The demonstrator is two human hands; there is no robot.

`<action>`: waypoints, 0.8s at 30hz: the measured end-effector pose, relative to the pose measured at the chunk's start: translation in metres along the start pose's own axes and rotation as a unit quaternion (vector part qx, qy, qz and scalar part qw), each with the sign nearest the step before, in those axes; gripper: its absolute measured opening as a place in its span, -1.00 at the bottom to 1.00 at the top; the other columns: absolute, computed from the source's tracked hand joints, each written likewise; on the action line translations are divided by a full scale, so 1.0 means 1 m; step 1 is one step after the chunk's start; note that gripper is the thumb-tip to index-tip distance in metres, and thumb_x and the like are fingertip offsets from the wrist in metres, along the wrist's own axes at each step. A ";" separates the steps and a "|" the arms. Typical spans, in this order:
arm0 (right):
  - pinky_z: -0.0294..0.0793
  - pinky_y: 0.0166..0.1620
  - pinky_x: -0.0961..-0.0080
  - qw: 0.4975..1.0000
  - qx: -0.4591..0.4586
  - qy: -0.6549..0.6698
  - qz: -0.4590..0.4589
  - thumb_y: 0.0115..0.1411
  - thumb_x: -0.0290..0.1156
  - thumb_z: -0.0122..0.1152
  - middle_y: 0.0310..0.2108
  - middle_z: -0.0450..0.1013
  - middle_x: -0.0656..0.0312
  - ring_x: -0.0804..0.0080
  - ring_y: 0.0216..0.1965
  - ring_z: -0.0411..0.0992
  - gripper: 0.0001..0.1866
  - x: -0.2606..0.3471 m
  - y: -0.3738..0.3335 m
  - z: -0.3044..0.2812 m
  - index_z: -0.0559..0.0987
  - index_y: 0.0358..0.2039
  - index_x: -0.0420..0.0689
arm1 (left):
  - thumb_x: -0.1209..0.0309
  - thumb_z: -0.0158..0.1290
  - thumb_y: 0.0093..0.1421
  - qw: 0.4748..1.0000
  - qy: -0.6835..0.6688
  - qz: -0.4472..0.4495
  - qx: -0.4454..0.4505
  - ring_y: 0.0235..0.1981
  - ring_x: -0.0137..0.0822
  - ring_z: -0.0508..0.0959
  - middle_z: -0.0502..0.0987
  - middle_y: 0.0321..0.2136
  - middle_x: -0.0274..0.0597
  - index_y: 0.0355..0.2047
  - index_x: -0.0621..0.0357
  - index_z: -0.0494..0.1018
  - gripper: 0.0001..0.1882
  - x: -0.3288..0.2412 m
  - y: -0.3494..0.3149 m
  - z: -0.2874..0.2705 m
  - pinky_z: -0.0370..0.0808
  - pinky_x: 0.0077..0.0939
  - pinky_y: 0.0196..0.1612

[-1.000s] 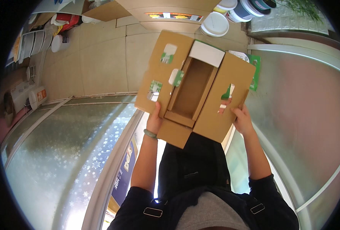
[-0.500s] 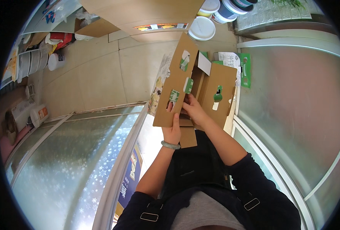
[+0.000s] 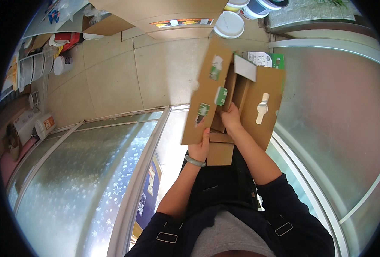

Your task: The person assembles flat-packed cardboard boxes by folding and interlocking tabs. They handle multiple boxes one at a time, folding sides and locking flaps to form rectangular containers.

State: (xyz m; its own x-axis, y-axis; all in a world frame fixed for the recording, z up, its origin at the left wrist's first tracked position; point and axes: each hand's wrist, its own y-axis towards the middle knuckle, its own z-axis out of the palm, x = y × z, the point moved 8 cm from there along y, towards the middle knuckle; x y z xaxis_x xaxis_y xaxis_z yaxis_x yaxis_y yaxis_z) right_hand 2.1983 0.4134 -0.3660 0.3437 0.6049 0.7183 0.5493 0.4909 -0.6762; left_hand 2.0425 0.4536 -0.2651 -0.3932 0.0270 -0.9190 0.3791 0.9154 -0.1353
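Note:
A brown cardboard carton (image 3: 237, 103) with its top flaps standing apart is in front of my body. Its flaps have cut-out holes, and bits of green and white printing show through them. My left hand (image 3: 199, 147), with a bracelet on the wrist, grips the near lower corner of the left flap, thumb on top. My right hand (image 3: 231, 120) reaches into the opening, its fingers closed at an inner cardboard panel; the fingertips are partly hidden. A small white-faced flap (image 3: 245, 67) sticks up at the far end, and a short brown flap (image 3: 220, 153) hangs at the near end.
Frosted glass panels flank me, one at left (image 3: 83, 171) and one at right (image 3: 331, 115). White lidded buckets (image 3: 229, 25) stand ahead beside a large cardboard sheet (image 3: 168, 13). A green and white box (image 3: 262, 59) lies beyond the carton. Shelved containers (image 3: 38, 68) are at far left.
The carton and both hands have shifted right. Its right flap now shows more broadly and covers more of the green and white box behind.

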 end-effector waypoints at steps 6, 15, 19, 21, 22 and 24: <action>0.45 -0.28 0.07 0.962 0.006 -0.267 -0.052 0.07 -0.58 0.17 -0.49 0.46 -0.17 -0.21 -0.39 0.47 -0.63 0.037 -0.013 -0.002 0.38 -0.07 -0.31 | 0.43 0.00 0.31 0.994 0.086 -0.024 -0.057 -0.10 0.04 0.54 0.54 -0.12 0.14 -0.01 0.34 0.46 -0.70 -0.008 0.006 0.017 0.44 -0.20 0.00; 0.42 0.02 0.53 0.998 0.016 0.063 -0.015 0.21 -0.63 0.12 -0.07 0.48 0.13 0.42 -0.05 0.46 -0.63 0.040 -0.036 -0.018 0.35 0.03 -0.29 | 0.37 -0.01 0.37 0.947 -0.207 -0.218 -0.117 -0.30 -0.47 0.49 0.58 -0.35 -0.24 -0.25 0.40 0.53 -0.73 0.045 0.020 -0.014 0.43 -0.54 -0.23; 0.45 -0.02 0.49 0.997 0.026 0.070 -0.021 0.20 -0.63 0.12 -0.11 0.51 0.09 0.39 -0.09 0.49 -0.65 0.061 -0.043 -0.025 0.37 0.01 -0.29 | 0.36 0.01 0.36 0.938 -0.209 -0.263 -0.089 -0.33 -0.51 0.45 0.55 -0.38 -0.31 -0.26 0.38 0.53 -0.73 0.050 0.017 -0.013 0.41 -0.56 -0.27; 0.47 -0.04 0.46 0.998 0.003 0.046 -0.051 0.20 -0.61 0.13 -0.13 0.53 0.07 0.37 -0.10 0.51 -0.65 0.069 -0.049 -0.024 0.38 0.01 -0.30 | 0.34 0.01 0.36 0.936 -0.245 -0.231 -0.102 -0.34 -0.52 0.44 0.53 -0.40 -0.33 -0.27 0.37 0.54 -0.73 0.044 0.022 -0.012 0.40 -0.58 -0.27; 0.47 -0.05 0.45 0.995 -0.030 0.007 -0.093 0.20 -0.60 0.13 -0.14 0.53 0.06 0.36 -0.11 0.52 -0.64 0.076 -0.052 -0.027 0.38 0.02 -0.31 | 0.34 0.01 0.36 0.933 -0.253 -0.221 -0.131 -0.34 -0.53 0.43 0.53 -0.41 -0.34 -0.28 0.36 0.54 -0.72 0.041 0.025 -0.009 0.39 -0.59 -0.28; 0.48 -0.05 0.43 0.987 -0.033 -0.093 -0.128 0.20 -0.54 0.18 -0.15 0.55 0.03 0.33 -0.11 0.53 -0.60 0.081 -0.055 -0.024 0.38 0.04 -0.33 | 0.33 0.01 0.36 0.935 -0.207 -0.247 -0.149 -0.33 -0.54 0.44 0.53 -0.38 -0.34 -0.28 0.35 0.53 -0.72 0.041 0.026 -0.001 0.39 -0.61 -0.27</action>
State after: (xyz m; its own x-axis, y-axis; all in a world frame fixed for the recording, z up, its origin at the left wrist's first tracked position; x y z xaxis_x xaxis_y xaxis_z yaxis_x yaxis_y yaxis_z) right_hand 2.2139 0.4204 -0.2669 0.0446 0.5742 0.8175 0.6505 0.6044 -0.4600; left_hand 2.0349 0.4786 -0.3059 -0.0768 -0.5292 -0.8450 -0.0373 0.8485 -0.5279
